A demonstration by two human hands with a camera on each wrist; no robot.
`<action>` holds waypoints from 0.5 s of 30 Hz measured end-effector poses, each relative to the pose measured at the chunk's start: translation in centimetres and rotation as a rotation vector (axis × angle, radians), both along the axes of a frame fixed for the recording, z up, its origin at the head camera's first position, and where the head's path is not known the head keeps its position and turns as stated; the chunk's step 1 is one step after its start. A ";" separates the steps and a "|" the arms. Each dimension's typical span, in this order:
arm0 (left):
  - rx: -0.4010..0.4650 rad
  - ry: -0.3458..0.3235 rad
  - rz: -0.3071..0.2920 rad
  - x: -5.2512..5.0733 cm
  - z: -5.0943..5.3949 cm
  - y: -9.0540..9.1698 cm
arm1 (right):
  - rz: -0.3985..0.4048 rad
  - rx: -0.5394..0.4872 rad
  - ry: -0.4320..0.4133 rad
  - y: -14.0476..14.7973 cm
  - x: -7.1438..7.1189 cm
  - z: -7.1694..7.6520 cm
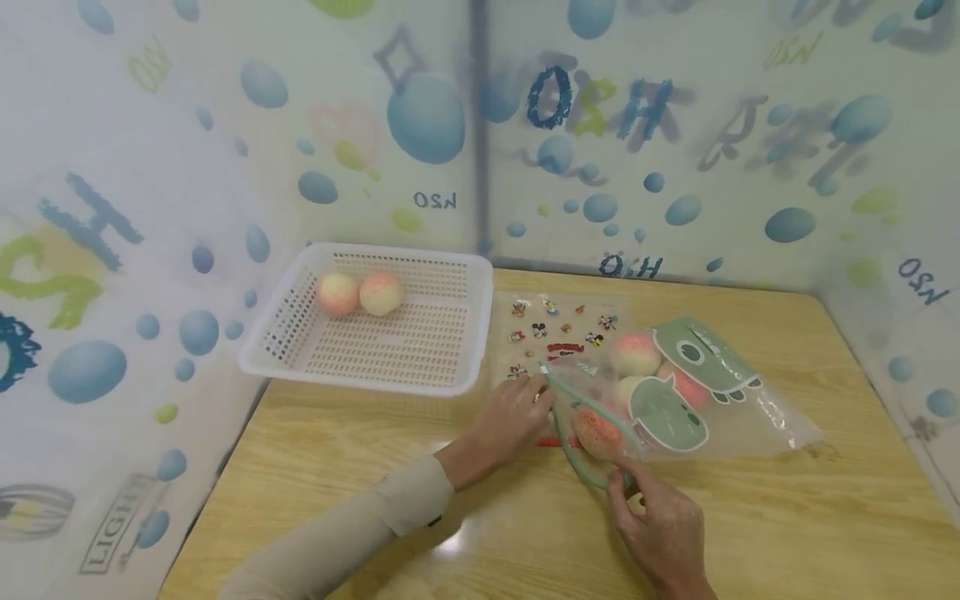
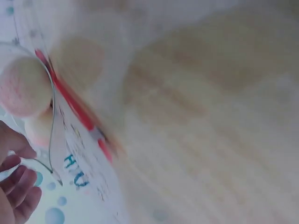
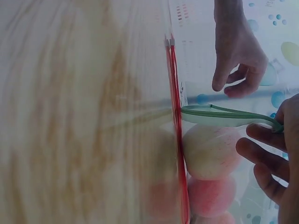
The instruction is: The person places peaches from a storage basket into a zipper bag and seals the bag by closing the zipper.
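A clear zip bag with green dinosaur prints lies on its side at the right, several peaches inside it. Its green-edged mouth faces the person and stands apart. My right hand pinches the near end of this green edge between thumb and fingers. Close to the mouth's other end is my left hand, fingers loosely curled; a gap shows between its thumb and fingertips in the right wrist view. An orange-red peach sits just inside the mouth. Under the bag lies a flat clear pouch with cartoon prints and a red zip.
A white perforated basket stands at the back left, two peaches in its far left part. Both things rest on a wooden table. Patterned curtains hang close along its back and sides.
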State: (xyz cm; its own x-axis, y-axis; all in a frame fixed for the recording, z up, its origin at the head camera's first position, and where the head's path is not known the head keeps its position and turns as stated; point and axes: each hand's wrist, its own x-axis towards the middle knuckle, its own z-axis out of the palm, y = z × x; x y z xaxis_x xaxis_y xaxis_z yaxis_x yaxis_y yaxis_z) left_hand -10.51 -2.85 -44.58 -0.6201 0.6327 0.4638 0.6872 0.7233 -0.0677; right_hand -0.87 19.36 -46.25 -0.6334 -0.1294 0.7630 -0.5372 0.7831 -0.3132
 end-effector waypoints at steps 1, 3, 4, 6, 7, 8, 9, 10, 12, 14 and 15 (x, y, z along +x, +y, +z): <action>-0.037 0.009 0.027 -0.4 0.1 0.1 | -0.002 0.002 0.005 0.0 -0.1 0.0; -0.116 0.006 0.085 -1.2 0.3 0.5 | -0.005 0.006 0.015 0.1 -0.1 0.0; -0.153 -0.009 0.114 -1.5 0.4 0.7 | -0.005 0.007 0.021 0.1 -0.2 0.1; -0.202 -0.055 0.162 -2.2 0.6 1.0 | 0.000 0.008 0.032 0.2 -0.2 0.2; -0.217 -0.081 0.181 -2.4 0.7 1.2 | 0.002 0.008 0.039 0.3 -0.2 0.3; -0.229 -0.107 0.196 -2.7 0.8 1.4 | 0.003 0.007 0.048 0.3 -0.3 0.4; -0.235 -0.134 0.207 -2.9 1.0 1.5 | 0.006 0.005 0.056 0.4 -0.3 0.6; -0.237 -0.161 0.216 -3.1 1.1 1.6 | 0.010 0.003 0.067 0.4 -0.4 0.7; -0.233 -0.206 0.225 -3.4 1.2 1.8 | 0.019 -0.006 0.100 0.4 -0.5 1.0; -0.239 -0.233 0.221 -3.7 1.3 1.9 | 0.027 -0.016 0.138 0.5 -0.7 1.4; -0.240 -0.242 0.217 -3.8 1.4 2.0 | 0.027 -0.014 0.154 0.5 -0.8 1.6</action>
